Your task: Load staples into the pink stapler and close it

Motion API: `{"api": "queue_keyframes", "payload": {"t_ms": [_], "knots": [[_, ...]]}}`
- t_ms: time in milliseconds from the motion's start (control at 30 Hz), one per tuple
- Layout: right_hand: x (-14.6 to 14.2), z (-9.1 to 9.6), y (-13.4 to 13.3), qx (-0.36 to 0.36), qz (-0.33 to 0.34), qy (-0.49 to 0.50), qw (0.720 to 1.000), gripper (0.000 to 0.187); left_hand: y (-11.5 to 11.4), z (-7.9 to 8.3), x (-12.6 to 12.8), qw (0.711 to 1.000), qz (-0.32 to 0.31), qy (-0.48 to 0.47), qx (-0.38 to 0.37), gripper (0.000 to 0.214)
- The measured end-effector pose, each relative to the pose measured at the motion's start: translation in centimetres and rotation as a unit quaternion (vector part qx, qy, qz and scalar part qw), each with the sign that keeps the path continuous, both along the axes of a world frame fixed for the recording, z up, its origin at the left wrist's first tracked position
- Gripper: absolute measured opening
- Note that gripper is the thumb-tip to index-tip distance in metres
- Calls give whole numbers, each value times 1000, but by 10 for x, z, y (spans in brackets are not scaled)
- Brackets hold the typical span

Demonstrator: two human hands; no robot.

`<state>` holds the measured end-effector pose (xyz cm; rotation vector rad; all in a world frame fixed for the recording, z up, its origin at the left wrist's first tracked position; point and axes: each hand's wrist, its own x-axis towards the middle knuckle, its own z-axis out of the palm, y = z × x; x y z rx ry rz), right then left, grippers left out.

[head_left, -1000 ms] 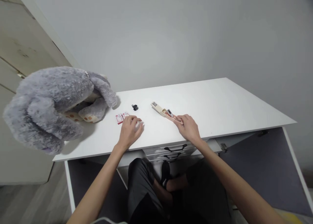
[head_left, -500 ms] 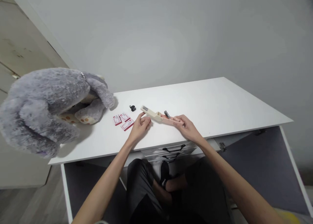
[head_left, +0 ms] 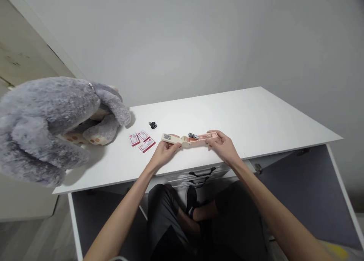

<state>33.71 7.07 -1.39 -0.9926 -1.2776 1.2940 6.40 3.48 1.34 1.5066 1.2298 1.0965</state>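
Note:
An unfolded stapler point(head_left: 189, 139), cream at its left end and pink at its right, is held flat just above the white desk point(head_left: 256, 120). My left hand point(head_left: 165, 154) grips the cream end with closed fingers. My right hand point(head_left: 223, 146) pinches the pink end. Metal parts show in the stapler's middle. To the left of my left hand lie three small red-and-white staple boxes point(head_left: 142, 140) on the desk.
A big grey plush toy point(head_left: 54, 120) covers the desk's left end. A small black object point(head_left: 152, 125) lies behind the boxes. Drawers with black handles point(head_left: 202, 173) sit under the desk edge, above my legs. A wall stands behind the desk.
My left hand left the staple boxes and took the stapler's cream end. Both hands turned the stapler level and drew it nearer to me. A third box now shows.

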Motion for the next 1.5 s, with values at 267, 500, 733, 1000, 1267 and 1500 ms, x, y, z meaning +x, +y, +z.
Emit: {"api": "queue_keyframes", "payload": {"t_ms": [267, 500, 733, 1000, 1267, 1500], "knots": [[-17, 8, -1, -2, -15, 37, 999, 48, -3, -8, -2, 999, -40, 32, -13, 45], [-40, 30, 0, 35, 17, 13, 999, 47, -7, -2, -1, 998, -38, 41, -5, 45], [-45, 38, -5, 89, 28, -79, 992, 44, -7, -8, -3, 997, -36, 71, -2, 49], [-58, 45, -5, 166, 36, -159, 973, 40, -7, -7, -4, 996, -36, 86, 8, 48], [-69, 53, 0, 201, 73, -223, 951, 31, -8, -6, -5, 995, -16, 102, -4, 46], [-67, 64, 5, 178, 101, -239, 949, 35, -8, 0, 1, 1000, 3, 30, -6, 45]]}}
